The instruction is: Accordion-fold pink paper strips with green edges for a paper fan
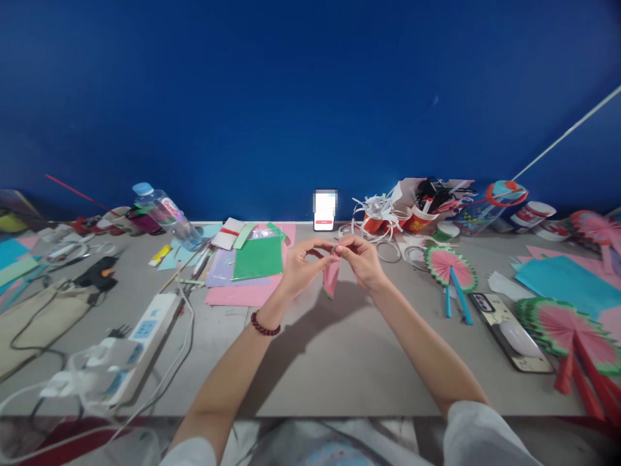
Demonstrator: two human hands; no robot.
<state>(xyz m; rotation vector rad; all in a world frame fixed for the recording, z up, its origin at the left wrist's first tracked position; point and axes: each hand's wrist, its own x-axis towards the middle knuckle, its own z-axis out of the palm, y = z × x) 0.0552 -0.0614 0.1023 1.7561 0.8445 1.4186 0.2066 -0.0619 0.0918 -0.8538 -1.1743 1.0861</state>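
Above the middle of the desk, my left hand (306, 262) and my right hand (359, 257) meet with thumbs and fingertips pinched together. Between them hangs a folded piece of pink paper (330, 279) with a green edge at its lower end. Both hands grip its upper end; the fingers cover that part, so its exact fold cannot be made out. A dark bead bracelet (264, 325) circles my left wrist. Just left of my left hand lie a green paper sheet (258, 257) and a pink sheet (237, 296).
Finished pink-and-green paper fans (451, 268) lie at right, near a phone (509, 330) with a white mouse (519, 338) on it. A lit phone (325, 210) stands against the blue wall. At left are a power strip (148, 336), a glue gun (101, 274) and a plastic bottle (167, 213).
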